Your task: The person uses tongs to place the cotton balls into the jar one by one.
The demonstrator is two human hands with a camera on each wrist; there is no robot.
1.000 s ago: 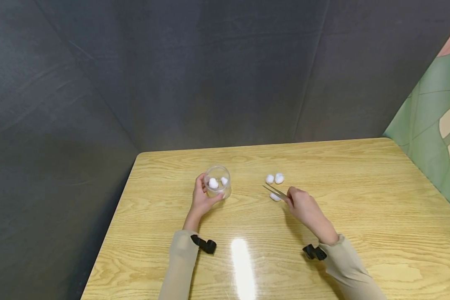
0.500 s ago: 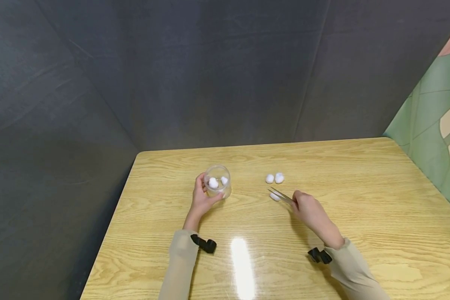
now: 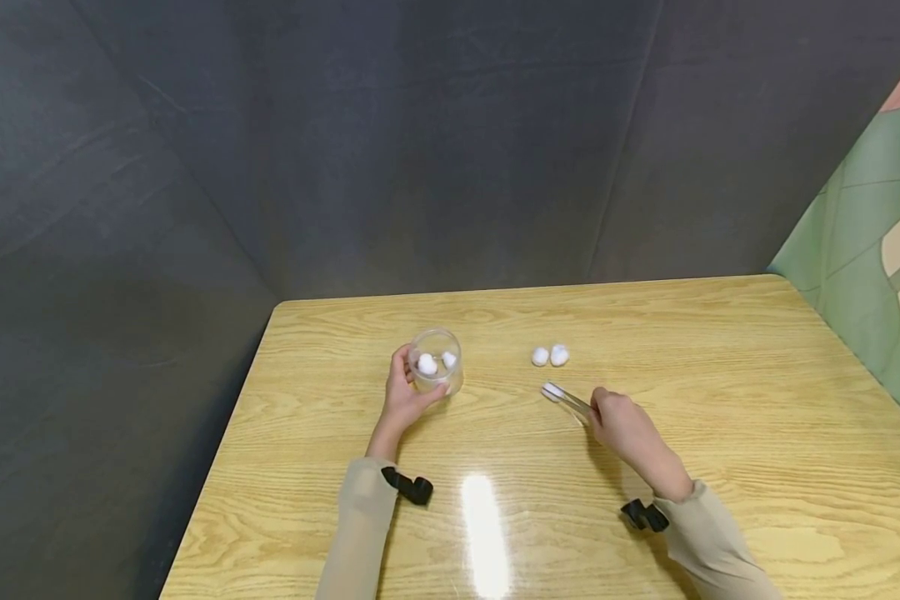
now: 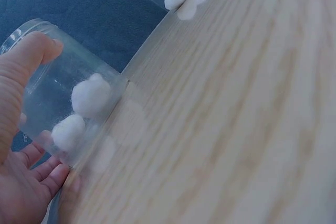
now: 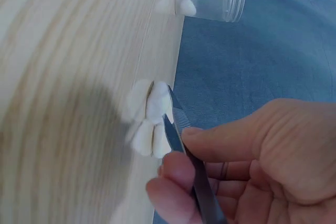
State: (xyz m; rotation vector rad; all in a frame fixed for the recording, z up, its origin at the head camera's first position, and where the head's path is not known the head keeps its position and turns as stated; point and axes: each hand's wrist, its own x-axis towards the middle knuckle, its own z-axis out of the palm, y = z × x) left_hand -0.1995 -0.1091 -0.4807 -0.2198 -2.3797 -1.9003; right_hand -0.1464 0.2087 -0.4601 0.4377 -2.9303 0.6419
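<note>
My left hand [image 3: 403, 404] grips a clear plastic jar [image 3: 454, 383] upright on the table, with the thumb and fingers on opposite sides. Inside it lie several white cotton balls [image 4: 91, 97]. In my right hand [image 3: 633, 433] a pair of metal tweezers [image 3: 573, 403] is pinched between thumb and fingers, pointing left. Their tips lie on either side of a cotton ball [image 3: 551, 392] on the table; whether they squeeze it I cannot tell. Just beyond sit a smaller cotton ball [image 3: 540, 357] and a larger one [image 3: 559, 355], side by side.
The wooden table [image 3: 330, 533] has its far edge against a dark cloth screen [image 3: 450, 167]. A green patterned panel [image 3: 862, 250] borders the right side. Each wrist carries a small black camera, one being the left wrist camera [image 3: 412, 487].
My right hand has drawn back slightly right and toward me, bringing the tweezer tips down to the nearest cotton ball. The left hand and jar have stayed put.
</note>
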